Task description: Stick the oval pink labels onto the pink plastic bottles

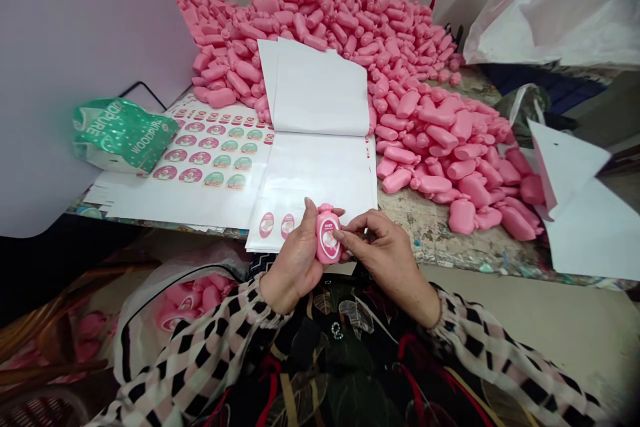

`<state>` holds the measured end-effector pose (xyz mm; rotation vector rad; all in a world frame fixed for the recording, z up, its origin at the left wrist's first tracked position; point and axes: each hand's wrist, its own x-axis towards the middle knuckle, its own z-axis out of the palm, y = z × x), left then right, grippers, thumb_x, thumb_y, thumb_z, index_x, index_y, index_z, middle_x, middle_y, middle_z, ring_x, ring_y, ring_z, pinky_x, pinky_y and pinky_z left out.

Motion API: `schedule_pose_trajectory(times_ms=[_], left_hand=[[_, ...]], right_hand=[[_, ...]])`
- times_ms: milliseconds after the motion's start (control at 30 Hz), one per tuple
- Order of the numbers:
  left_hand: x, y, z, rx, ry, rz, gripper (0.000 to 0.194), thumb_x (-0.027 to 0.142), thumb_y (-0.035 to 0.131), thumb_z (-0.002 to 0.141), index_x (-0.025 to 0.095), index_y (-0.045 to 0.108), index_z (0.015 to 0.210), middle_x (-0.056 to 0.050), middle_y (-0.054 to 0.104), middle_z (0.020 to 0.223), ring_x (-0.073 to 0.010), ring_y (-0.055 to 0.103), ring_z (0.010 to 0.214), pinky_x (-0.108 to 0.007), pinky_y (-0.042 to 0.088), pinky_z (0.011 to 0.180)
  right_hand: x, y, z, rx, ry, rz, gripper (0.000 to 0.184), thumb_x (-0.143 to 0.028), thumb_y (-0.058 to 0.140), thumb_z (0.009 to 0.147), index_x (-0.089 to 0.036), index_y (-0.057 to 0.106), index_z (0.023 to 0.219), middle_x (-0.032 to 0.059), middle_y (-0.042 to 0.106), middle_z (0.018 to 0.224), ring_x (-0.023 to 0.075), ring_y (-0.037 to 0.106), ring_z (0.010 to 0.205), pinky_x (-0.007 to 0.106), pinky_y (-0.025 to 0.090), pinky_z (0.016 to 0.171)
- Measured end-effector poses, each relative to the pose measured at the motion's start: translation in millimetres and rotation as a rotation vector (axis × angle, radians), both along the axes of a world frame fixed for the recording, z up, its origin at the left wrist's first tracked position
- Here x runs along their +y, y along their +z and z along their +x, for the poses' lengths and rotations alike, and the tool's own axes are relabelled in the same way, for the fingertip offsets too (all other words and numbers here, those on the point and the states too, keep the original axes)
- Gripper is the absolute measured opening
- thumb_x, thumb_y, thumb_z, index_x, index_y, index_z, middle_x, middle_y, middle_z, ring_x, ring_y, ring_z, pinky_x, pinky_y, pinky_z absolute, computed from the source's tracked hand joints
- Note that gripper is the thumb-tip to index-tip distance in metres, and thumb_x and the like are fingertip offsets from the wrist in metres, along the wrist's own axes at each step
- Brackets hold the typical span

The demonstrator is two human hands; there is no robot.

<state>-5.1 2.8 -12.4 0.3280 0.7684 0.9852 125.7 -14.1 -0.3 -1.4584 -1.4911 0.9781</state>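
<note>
My left hand [296, 259] is wrapped round a small pink plastic bottle [328, 255] at the table's front edge. On the bottle's face is an oval pink sticker [329, 228] with a white rim and the word BABY. My right hand [383, 253] touches the sticker's right side with thumb and bent fingers; whether it pinches any of the sticker is hidden. Just behind the hands lies a white sticker sheet [315, 173], with oval stickers [267, 225] left along its front edge. Its upper part is folded back, white side up.
A great heap of pink bottles [340, 20] covers the back and right of the table. More printed sticker sheets [200, 203] and a green plastic packet [127, 133] lie at left. White paper [595, 233] hangs over the right edge. Below left, a clear bag [145, 280] holds labelled bottles.
</note>
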Motion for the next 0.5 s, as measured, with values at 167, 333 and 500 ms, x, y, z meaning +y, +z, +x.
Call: schedule_pose_trajectory(times_ms=[167,333,500], left_hand=[[-0.5,-0.6,0.6,0.005,0.011,0.016,0.053,0.064,0.041,0.082,0.015,0.058,0.096,-0.003,0.055,0.076,-0.0126,0.055,0.061,-0.025,0.048,0.051],[0.4,-2.2,1.8,0.007,0.016,0.031,0.054,0.064,0.041,0.082,0.015,0.058,0.097,-0.003,0.056,0.073,-0.0124,0.055,0.060,-0.024,0.047,0.051],[0.3,-3.2,1.4,-0.010,-0.004,0.060,0.055,0.065,0.042,0.081,0.015,0.057,0.098,-0.003,0.056,0.071,-0.0124,0.056,0.060,-0.024,0.047,0.053]], right_hand=[[0.5,-0.5,-0.5,-0.009,-0.010,-0.008,0.022,-0.042,0.064,0.078,-0.021,0.062,0.075,0.0009,0.062,0.074,0.0130,0.059,0.059,0.029,0.049,0.058],[0.7,-0.2,-0.3,-0.048,-0.017,0.012,0.021,-0.042,0.065,0.077,-0.021,0.063,0.074,0.0014,0.063,0.074,0.0145,0.059,0.062,0.029,0.048,0.058],[2.0,-3.8,0.1,-0.086,-0.017,0.027,0.019,-0.041,0.065,0.077,-0.023,0.062,0.072,0.0013,0.063,0.071,0.0162,0.059,0.063,0.030,0.047,0.057]])
